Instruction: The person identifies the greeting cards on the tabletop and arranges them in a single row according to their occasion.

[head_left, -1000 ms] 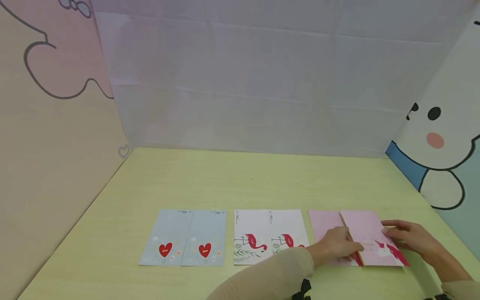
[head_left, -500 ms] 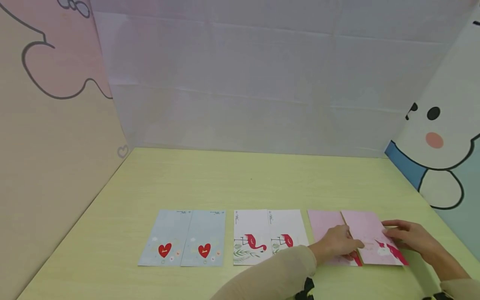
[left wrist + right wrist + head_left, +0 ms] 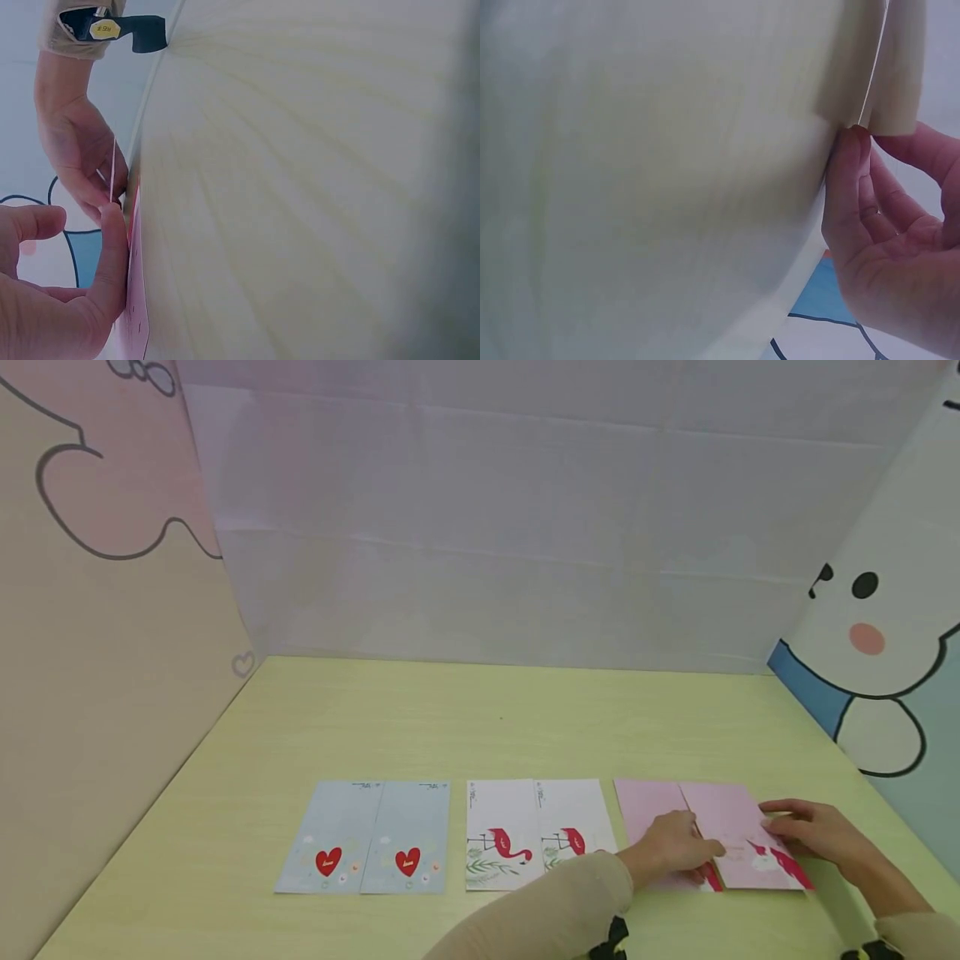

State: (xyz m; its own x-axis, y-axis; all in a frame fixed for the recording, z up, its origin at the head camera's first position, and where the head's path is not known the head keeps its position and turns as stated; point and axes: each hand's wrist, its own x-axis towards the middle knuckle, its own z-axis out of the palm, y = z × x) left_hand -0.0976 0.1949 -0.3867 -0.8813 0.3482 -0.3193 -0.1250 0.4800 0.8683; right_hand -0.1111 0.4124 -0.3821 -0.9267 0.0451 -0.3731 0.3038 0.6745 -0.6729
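Two pink unicorn cards lie at the right of the row in the head view. The left one point(image 3: 651, 806) is partly covered by my left hand point(image 3: 671, 843). My left fingers hold the left edge of the right-hand pink card point(image 3: 723, 814), which slightly overlaps its neighbour. In the left wrist view a fingertip meets the card's thin edge point(image 3: 113, 169). My right hand point(image 3: 813, 835) pinches the right edge of that same card. The right wrist view shows this card edge-on between the fingertips of the right hand point(image 3: 900, 232). The undersides of my left fingers are hidden.
Two white flamingo cards point(image 3: 498, 810) lie side by side in the middle; my left sleeve point(image 3: 555, 902) covers part of the right one. Two pale blue heart cards point(image 3: 345, 822) lie further left. The pale yellow table point(image 3: 420, 718) has printed panels around it.
Both hands stay almost still on the right-hand pink card. The dark gap along its left edge has narrowed, and the card seems to lie a little lower. The other cards keep their places.
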